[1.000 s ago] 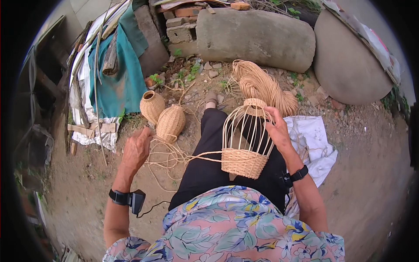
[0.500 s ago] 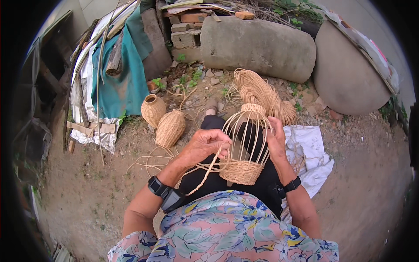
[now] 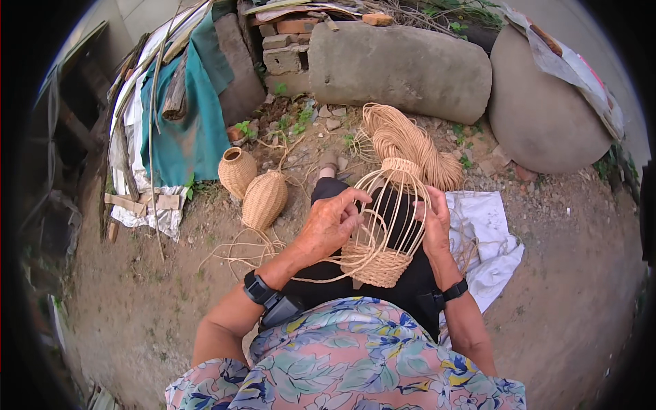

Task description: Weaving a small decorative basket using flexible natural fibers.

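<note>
A half-woven basket (image 3: 377, 265) of tan cord is held over my lap, tilted. Its lower band is tightly woven, bare ribs rise from it, and a woven ring (image 3: 401, 169) gathers them at the far end. My right hand (image 3: 435, 222) grips the ribs on the right side. At the left side, my left hand (image 3: 333, 222) has its index finger stretched to the ribs and its thumb apart from it. A loose cord (image 3: 321, 279) runs below the left hand to the woven band, and a loop of it stands among the ribs.
Two finished-looking woven vessels (image 3: 264, 199) lie on the dirt at left, with loose cords beside them. Beyond the basket rests a thick hank of tan cord (image 3: 410, 145). A white sheet (image 3: 478, 239) lies at right. Concrete blocks (image 3: 400, 72) and a teal cloth (image 3: 184, 123) border the far side.
My left hand has moved up and let the cord slip from its pinch; its fingers have spread. The cord, earlier hanging by that hand, now loops into the ribs. My right hand keeps its hold.
</note>
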The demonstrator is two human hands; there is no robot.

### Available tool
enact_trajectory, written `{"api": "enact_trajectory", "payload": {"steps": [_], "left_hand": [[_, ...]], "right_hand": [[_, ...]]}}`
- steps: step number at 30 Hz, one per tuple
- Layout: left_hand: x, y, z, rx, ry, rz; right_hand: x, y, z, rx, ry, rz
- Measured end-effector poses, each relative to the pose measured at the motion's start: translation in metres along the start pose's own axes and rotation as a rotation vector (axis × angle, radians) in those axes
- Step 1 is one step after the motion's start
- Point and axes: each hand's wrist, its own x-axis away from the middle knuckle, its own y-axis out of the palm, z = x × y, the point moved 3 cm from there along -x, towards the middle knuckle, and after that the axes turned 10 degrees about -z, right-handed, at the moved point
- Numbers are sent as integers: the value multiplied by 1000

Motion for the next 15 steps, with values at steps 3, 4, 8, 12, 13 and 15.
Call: {"api": "enact_trajectory", "payload": {"steps": [3,4,8,12,13,15], "left_hand": [[6,-11,-10,-28,-156,44],[6,-11,-13,-28,-157,46],[6,-1,-43,278,-307,5],[1,3,-41,51,-328,51],[0,4,-41,50,-330,50],[-3,9,-45,26,-376,-68]], "right_hand": [[0,-1,2,20,-4,9],[1,-2,2,28,3,7],[0,1,3,8,2,-4],[2,-3,7,-9,4,-7],[2,-1,6,-22,-15,-16],[1,-1,6,-37,-33,-24]]}}
